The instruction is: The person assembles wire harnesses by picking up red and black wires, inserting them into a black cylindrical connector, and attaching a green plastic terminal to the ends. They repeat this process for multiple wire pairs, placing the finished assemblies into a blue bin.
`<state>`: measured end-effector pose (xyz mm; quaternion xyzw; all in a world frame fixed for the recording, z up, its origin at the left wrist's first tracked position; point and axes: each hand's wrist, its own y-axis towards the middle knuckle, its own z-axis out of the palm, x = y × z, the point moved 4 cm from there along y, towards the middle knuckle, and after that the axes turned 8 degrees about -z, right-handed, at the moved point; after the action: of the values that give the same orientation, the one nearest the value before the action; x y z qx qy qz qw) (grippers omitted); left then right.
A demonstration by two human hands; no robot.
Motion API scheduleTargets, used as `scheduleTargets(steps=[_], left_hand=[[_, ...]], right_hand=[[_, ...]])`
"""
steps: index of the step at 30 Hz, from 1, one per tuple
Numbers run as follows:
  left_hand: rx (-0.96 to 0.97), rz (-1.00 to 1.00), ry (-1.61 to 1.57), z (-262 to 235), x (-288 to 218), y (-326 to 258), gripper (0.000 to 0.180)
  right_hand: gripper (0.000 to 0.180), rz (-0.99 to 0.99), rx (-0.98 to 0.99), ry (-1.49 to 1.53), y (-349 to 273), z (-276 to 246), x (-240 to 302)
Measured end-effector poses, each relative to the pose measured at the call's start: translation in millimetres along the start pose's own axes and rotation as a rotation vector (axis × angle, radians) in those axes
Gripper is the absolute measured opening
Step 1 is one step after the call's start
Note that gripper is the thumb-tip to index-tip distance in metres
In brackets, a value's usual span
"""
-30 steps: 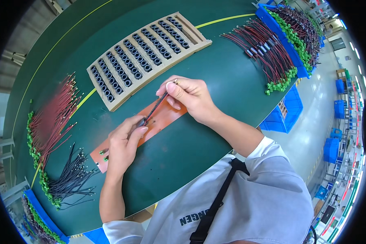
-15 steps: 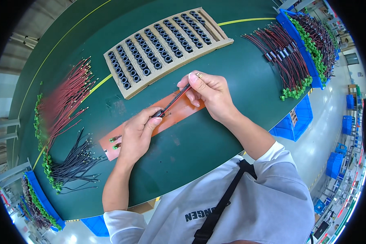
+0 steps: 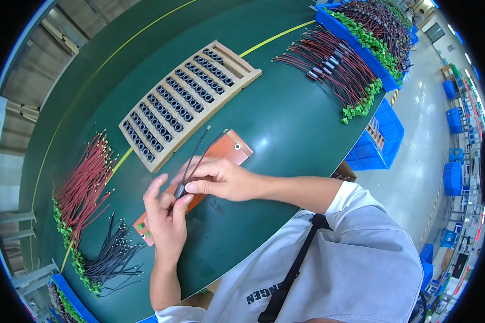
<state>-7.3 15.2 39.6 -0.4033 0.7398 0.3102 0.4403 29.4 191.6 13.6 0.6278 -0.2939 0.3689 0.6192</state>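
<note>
A dark cylindrical ferrite core (image 3: 180,190) with a red and a black wire running up through it is held between my two hands. My left hand (image 3: 166,220) pinches its lower side between thumb and fingers. Closed on the same core and its wires from the right is my right hand (image 3: 226,180), thumb lying along the top. The wires' free ends point up and away. Under both hands lies a long orange board (image 3: 236,151) with a hole at its far end. Small green connectors (image 3: 142,230) sit at its near end, next to my left wrist.
A tan tray (image 3: 202,119) with rows of black cores stands beyond my hands. Red wires (image 3: 86,180) and black wires (image 3: 113,253) with green connectors lie at left. Finished-looking wire bundles (image 3: 334,70) and a blue bin (image 3: 355,46) are at far right, on the green table (image 3: 285,140).
My right hand has come down and left from the wire ends to the core. The red and black wires now stand free above it. The whole view has turned and shifted.
</note>
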Motion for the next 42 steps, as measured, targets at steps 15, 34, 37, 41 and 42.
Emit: scheduleTargets(steps=[15, 34, 37, 41, 42], left_hand=[[0.055, 0.617, 0.305, 45.6, -10.6, -29.0, 0.036], [0.222, 0.561, 0.332, 59.1, -4.7, -16.8, 0.027], [0.224, 0.559, 0.342, 56.6, -3.0, -18.2, 0.026], [0.223, 0.564, 0.325, 56.2, -2.1, -20.2, 0.025], [0.23, 0.578, 0.302, 59.5, -2.1, -19.0, 0.024]], right_hand=[[0.043, 0.35, -0.546, -0.292, 12.9, -227.4, 176.7], [0.033, 0.682, -0.202, -1.732, -103.4, -541.8, 129.3], [0.032, 0.723, -0.157, -1.781, -99.6, -522.8, 125.8], [0.032, 0.697, -0.06, -1.908, -101.5, -513.1, 137.6], [0.032, 0.708, -0.03, -1.941, -115.2, -521.3, 152.8]])
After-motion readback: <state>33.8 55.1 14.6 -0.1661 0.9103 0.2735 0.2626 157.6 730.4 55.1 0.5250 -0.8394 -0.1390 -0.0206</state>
